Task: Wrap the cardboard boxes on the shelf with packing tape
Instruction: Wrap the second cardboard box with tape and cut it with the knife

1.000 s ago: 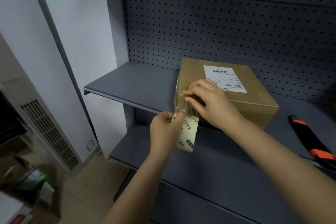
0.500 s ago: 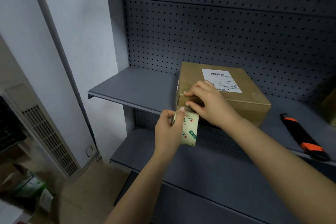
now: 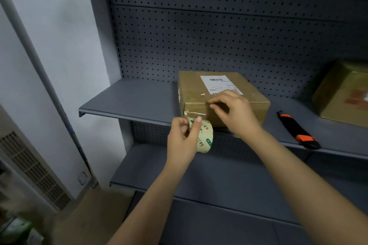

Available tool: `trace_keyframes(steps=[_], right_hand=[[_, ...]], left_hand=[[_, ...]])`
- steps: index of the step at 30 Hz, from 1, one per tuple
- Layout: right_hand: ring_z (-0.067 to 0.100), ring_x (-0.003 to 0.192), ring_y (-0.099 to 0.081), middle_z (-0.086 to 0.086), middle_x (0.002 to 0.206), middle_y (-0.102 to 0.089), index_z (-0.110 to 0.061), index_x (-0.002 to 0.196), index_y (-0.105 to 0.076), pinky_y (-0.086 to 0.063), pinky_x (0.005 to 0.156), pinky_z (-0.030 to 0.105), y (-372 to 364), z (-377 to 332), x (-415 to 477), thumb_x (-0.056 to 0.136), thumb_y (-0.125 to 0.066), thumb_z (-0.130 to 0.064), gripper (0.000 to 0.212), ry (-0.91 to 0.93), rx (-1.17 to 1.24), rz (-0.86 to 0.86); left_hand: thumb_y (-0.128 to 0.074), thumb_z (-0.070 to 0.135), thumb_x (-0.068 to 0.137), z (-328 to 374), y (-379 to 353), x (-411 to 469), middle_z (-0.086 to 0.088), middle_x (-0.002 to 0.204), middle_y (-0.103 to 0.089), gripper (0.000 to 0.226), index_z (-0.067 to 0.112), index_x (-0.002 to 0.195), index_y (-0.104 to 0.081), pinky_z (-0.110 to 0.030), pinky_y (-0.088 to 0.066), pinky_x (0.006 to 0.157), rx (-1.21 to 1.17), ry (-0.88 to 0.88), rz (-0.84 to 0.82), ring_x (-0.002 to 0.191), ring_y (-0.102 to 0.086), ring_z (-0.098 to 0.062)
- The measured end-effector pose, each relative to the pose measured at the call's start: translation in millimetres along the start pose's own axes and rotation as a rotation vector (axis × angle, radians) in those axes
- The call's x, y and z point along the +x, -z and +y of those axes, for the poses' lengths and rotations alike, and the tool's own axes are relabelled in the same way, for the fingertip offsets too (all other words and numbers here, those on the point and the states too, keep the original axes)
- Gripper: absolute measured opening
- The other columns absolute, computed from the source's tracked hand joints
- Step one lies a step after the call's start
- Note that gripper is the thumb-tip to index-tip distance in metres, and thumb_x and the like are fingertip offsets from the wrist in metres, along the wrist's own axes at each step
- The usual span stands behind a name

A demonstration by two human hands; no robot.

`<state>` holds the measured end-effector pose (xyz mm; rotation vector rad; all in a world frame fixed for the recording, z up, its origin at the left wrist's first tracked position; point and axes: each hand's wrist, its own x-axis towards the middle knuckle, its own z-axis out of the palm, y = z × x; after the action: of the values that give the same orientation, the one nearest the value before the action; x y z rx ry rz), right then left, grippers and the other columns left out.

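Tape roll (image 3: 203,135) gripped in left hand (image 3: 182,142), just below front edge of upper shelf (image 3: 129,103). Glossy tape strip (image 3: 194,114) already on front face of cardboard box (image 3: 191,89), near its left corner. Right hand (image 3: 236,114) pinches box's front top edge; we judge it pins tape while roll pulls taut. Hands close, not touching. Box sits at shelf's front edge, shipping label (image 3: 217,83) up. Utility knife (image 3: 296,129) lies right of box, we reckon handy for cutting. Second box (image 3: 342,93) at right end.
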<state>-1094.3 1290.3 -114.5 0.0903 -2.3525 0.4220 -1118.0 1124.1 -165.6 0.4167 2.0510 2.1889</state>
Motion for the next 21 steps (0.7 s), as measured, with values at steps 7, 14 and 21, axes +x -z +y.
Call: trace_keyframes(steps=[7,14,21], right_hand=[[0.016,0.092,-0.056,0.001,0.092,-0.065,-0.011,0.097,-0.073,-0.04,0.08,0.024,45.3,15.0,-48.6,0.086,-0.072,-0.009,0.012,-0.163,-0.114,0.007],[0.01,0.091,-0.053,-0.001,0.093,-0.064,-0.012,0.098,-0.073,-0.037,0.08,0.02,79.5,44.1,-88.0,0.087,-0.07,-0.008,0.012,-0.266,-0.142,-0.005],[0.021,0.098,-0.055,0.001,0.096,-0.06,-0.007,0.103,-0.07,-0.042,0.08,0.027,109.2,92.9,-110.0,0.089,-0.067,-0.011,0.014,-0.361,-0.202,-0.037]], left_hand=[[-0.062,0.039,0.094,-6.3,-33.8,-23.3,-0.001,0.097,-0.072,0.023,0.024,0.096,-0.046,-0.044,-0.058,0.078,-0.086,0.022,-0.08,0.093,-0.07,-0.016],[-0.062,0.039,0.094,-6.2,-65.9,-40.9,-0.005,0.098,-0.069,0.024,0.022,0.099,-0.045,-0.023,-0.053,0.063,-0.114,0.035,-0.022,0.083,-0.064,-0.011],[-0.062,0.039,0.095,-2.6,-102.2,-59.6,-0.005,0.097,-0.07,0.026,0.022,0.1,-0.044,-0.021,-0.05,0.053,-0.135,0.047,0.046,0.083,-0.067,-0.016]])
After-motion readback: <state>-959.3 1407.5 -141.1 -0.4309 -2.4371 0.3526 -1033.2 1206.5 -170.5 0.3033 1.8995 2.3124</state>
